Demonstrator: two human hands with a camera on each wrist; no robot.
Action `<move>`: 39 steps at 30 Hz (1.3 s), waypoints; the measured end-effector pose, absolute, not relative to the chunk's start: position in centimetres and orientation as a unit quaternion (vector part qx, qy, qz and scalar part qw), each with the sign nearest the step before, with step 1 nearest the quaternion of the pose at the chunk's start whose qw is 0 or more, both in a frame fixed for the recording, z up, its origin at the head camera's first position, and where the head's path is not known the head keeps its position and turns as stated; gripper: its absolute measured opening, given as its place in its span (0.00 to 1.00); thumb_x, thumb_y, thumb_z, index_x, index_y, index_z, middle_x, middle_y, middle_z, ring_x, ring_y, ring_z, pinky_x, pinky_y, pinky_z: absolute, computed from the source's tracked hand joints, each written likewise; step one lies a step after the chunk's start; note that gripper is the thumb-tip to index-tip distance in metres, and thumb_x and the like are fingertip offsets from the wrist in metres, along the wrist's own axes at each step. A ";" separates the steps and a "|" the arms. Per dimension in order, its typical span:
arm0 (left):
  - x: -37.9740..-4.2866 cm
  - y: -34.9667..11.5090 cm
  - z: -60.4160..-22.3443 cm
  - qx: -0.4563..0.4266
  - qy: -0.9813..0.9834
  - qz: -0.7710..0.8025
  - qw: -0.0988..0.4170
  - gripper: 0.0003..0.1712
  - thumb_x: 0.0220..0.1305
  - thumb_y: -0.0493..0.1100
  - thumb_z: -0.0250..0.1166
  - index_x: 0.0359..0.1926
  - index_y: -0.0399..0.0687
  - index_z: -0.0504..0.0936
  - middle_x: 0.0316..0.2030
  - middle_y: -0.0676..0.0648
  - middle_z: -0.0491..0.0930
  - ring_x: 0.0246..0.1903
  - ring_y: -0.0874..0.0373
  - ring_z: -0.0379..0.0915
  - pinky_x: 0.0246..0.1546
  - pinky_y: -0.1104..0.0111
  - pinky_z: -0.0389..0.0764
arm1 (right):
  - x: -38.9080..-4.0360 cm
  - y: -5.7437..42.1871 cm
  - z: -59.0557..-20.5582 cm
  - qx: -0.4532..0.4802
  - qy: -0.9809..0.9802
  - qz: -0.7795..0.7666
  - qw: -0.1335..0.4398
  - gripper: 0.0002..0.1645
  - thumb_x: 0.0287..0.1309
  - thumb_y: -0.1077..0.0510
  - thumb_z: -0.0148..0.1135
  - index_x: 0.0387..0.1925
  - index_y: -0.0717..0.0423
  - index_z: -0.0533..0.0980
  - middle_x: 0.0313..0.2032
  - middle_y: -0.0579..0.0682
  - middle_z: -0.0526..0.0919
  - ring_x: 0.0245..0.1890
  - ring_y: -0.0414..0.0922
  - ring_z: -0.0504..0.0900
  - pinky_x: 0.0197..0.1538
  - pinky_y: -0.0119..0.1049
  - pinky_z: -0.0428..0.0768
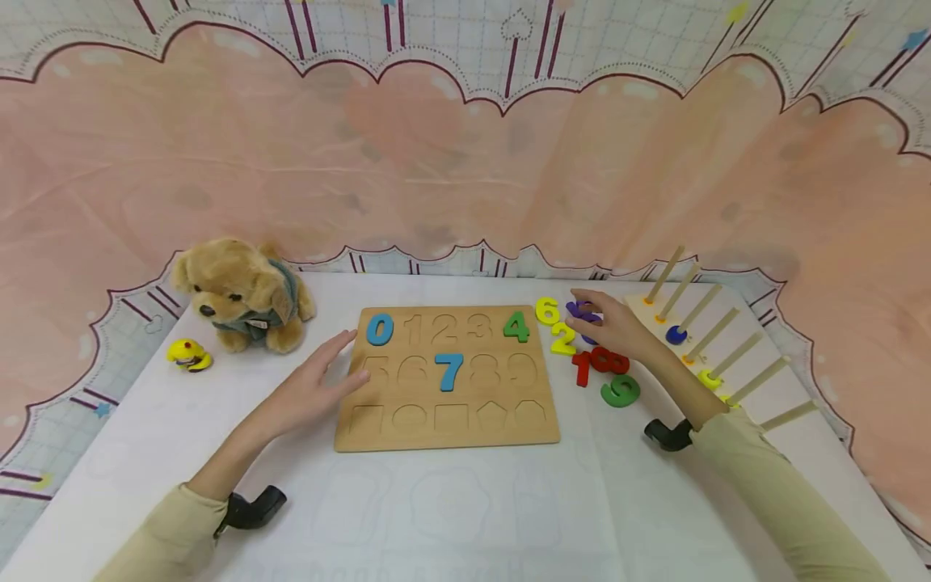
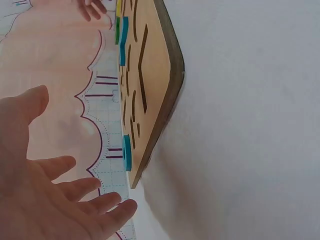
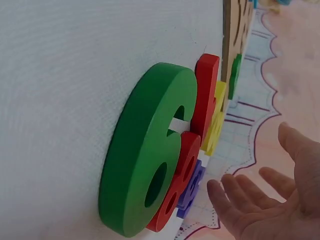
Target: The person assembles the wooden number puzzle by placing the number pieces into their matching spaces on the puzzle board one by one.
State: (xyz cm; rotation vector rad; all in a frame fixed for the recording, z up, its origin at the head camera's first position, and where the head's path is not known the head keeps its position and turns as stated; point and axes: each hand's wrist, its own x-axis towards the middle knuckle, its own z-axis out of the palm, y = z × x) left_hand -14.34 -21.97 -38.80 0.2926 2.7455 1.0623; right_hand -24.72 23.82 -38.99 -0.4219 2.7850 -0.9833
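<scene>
My left hand (image 1: 309, 394) is at the left edge of a wooden number puzzle board (image 1: 447, 436), fingers extended and holding nothing. On the board are a blue 0 (image 1: 369, 330), a blue 7 (image 1: 449, 372) and a green 4 (image 1: 516, 326). My right hand (image 1: 618, 327) hovers by purple number pieces (image 1: 591, 331), which it partly hides; in the right wrist view its fingers are loosely spread with nothing between them. Near it lie a yellow 6 (image 1: 548, 311), a yellow 2 (image 1: 563, 339), a red 1 (image 1: 581, 369), a red 8 (image 1: 609, 360) and a green 9 (image 3: 142, 150).
A plush dog (image 1: 240, 295) sits at the back left, with a small yellow toy (image 1: 189, 355) beside it. On the right, partly behind my right arm, stands a wooden rack with several pegs (image 1: 701, 311) and a few coloured rings. A patterned curtain (image 1: 436, 178) hangs behind the table.
</scene>
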 end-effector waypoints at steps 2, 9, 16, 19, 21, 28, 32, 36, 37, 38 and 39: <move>-14.3 -22.0 -38.9 0.092 0.921 0.366 0.097 0.45 0.68 0.60 0.57 0.76 0.45 0.49 0.75 0.34 0.46 0.74 0.33 0.43 0.69 0.39 0.55 | -24.7 23.8 -39.0 -0.141 0.930 -0.329 0.085 0.39 0.66 0.48 0.59 0.71 0.59 0.58 0.67 0.64 0.66 0.65 0.62 0.70 0.58 0.55 0.78; -14.3 -21.9 -39.4 0.084 0.910 0.398 0.085 0.44 0.69 0.56 0.58 0.75 0.43 0.50 0.75 0.34 0.48 0.74 0.35 0.45 0.69 0.42 0.59 | -24.9 24.1 -39.1 -0.130 0.929 -0.334 0.089 0.35 0.67 0.51 0.57 0.70 0.60 0.61 0.67 0.63 0.67 0.65 0.62 0.70 0.57 0.54 0.79; -14.6 -22.0 -39.8 0.068 0.909 0.402 0.089 0.45 0.68 0.56 0.59 0.75 0.43 0.51 0.74 0.32 0.51 0.72 0.35 0.49 0.69 0.43 0.61 | -25.4 25.4 -39.4 -0.099 0.936 -0.325 0.090 0.28 0.68 0.52 0.55 0.66 0.57 0.67 0.64 0.61 0.73 0.64 0.60 0.71 0.61 0.55 0.76; -14.7 -22.1 -40.0 0.061 0.909 0.399 0.101 0.46 0.67 0.58 0.59 0.76 0.45 0.50 0.74 0.32 0.49 0.71 0.33 0.51 0.69 0.43 0.61 | -25.5 26.0 -39.5 -0.095 0.940 -0.312 0.095 0.26 0.68 0.53 0.55 0.65 0.58 0.69 0.63 0.63 0.73 0.64 0.61 0.71 0.62 0.56 0.75; -14.8 -22.2 -40.1 0.061 0.910 0.395 0.106 0.46 0.67 0.58 0.60 0.76 0.45 0.49 0.74 0.31 0.49 0.70 0.31 0.52 0.69 0.43 0.60 | -25.5 26.3 -39.6 -0.093 0.944 -0.300 0.100 0.27 0.68 0.53 0.56 0.64 0.59 0.70 0.63 0.63 0.73 0.63 0.61 0.70 0.61 0.57 0.76; -15.2 -22.6 -40.7 0.067 0.921 0.368 0.107 0.46 0.66 0.59 0.60 0.75 0.44 0.51 0.74 0.32 0.51 0.72 0.32 0.47 0.70 0.41 0.54 | -25.4 26.7 -39.9 -0.092 0.943 -0.291 0.136 0.37 0.62 0.52 0.63 0.68 0.63 0.64 0.63 0.67 0.69 0.65 0.64 0.68 0.62 0.57 0.74; -15.3 -22.6 -40.7 0.078 0.923 0.360 0.105 0.46 0.65 0.59 0.61 0.75 0.43 0.53 0.73 0.32 0.54 0.73 0.32 0.45 0.70 0.39 0.52 | -25.5 27.0 -40.1 -0.080 0.938 -0.297 0.160 0.44 0.60 0.49 0.65 0.71 0.63 0.59 0.65 0.69 0.67 0.66 0.65 0.67 0.64 0.58 0.73; -15.5 -22.5 -40.8 0.097 0.924 0.357 0.099 0.47 0.64 0.58 0.63 0.74 0.39 0.55 0.72 0.31 0.56 0.73 0.32 0.46 0.70 0.39 0.52 | -25.4 27.4 -39.7 -0.081 0.933 -0.293 0.190 0.49 0.59 0.43 0.65 0.73 0.61 0.55 0.68 0.69 0.63 0.68 0.67 0.62 0.66 0.62 0.68; -15.6 -22.5 -40.9 0.100 0.923 0.358 0.098 0.47 0.64 0.58 0.63 0.73 0.38 0.55 0.72 0.31 0.56 0.73 0.32 0.46 0.70 0.39 0.52 | -25.4 27.4 -39.6 -0.084 0.933 -0.291 0.195 0.50 0.58 0.42 0.65 0.73 0.61 0.55 0.69 0.69 0.62 0.69 0.67 0.61 0.66 0.62 0.67; -15.6 -22.5 -40.9 0.101 0.924 0.356 0.099 0.48 0.63 0.58 0.64 0.73 0.38 0.55 0.72 0.31 0.56 0.73 0.32 0.45 0.70 0.38 0.51 | -25.4 27.5 -39.5 -0.085 0.932 -0.290 0.199 0.51 0.58 0.41 0.65 0.73 0.61 0.54 0.69 0.69 0.61 0.69 0.67 0.60 0.66 0.63 0.66; -15.6 -22.5 -41.0 0.099 0.925 0.353 0.101 0.48 0.62 0.58 0.64 0.73 0.38 0.55 0.72 0.31 0.55 0.73 0.32 0.44 0.70 0.38 0.51 | -25.4 27.5 -39.4 -0.085 0.933 -0.286 0.203 0.52 0.57 0.40 0.65 0.73 0.61 0.54 0.70 0.69 0.61 0.70 0.67 0.59 0.67 0.63 0.65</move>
